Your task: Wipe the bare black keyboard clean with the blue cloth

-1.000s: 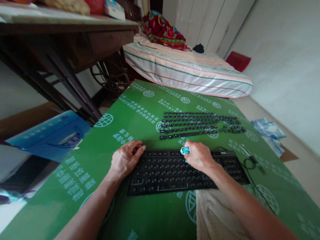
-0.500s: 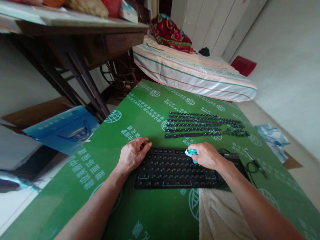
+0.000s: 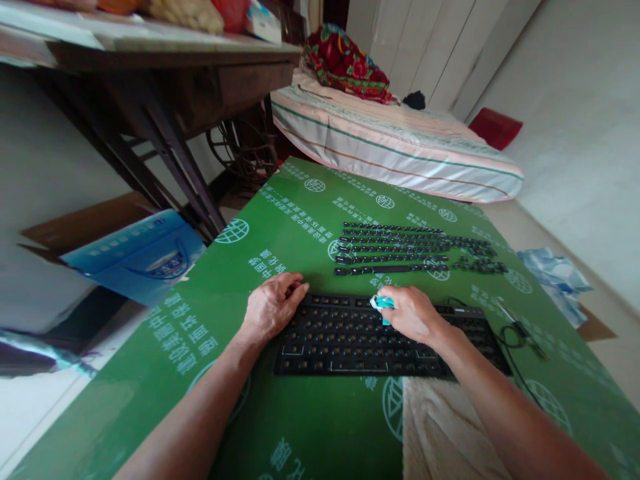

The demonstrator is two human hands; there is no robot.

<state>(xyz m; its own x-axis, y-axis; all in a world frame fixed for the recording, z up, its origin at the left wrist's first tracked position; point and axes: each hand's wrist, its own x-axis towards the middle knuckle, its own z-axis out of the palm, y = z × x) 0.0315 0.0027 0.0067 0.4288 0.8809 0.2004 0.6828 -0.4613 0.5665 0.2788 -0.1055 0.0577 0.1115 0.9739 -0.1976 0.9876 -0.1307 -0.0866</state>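
A black keyboard (image 3: 345, 333) with its keycaps off lies on the green table. At its upper left corner, my left hand (image 3: 274, 301) has curled fingers, with the thumb against the keyboard's edge. Over the top rows of key switches, my right hand (image 3: 411, 312) pinches a small teal-and-white thing (image 3: 384, 303); the fingers cover most of it, so its kind cannot be made out. Behind the keyboard, the loose black keycaps (image 3: 395, 248) lie in several rows. A beige cloth (image 3: 445, 423) is on the table below the keyboard, partly under my right forearm.
A pen-like tool (image 3: 520, 327) and a black cable (image 3: 505, 340) lie right of the keyboard. Beyond the green table (image 3: 280, 220) stands a bed (image 3: 400, 147). At the left are a dark wooden sewing table (image 3: 240, 77) and a blue box (image 3: 140, 257).
The whole view has shifted a little, so everything sits slightly further right. Both hands keep nearly the same places on the keyboard.
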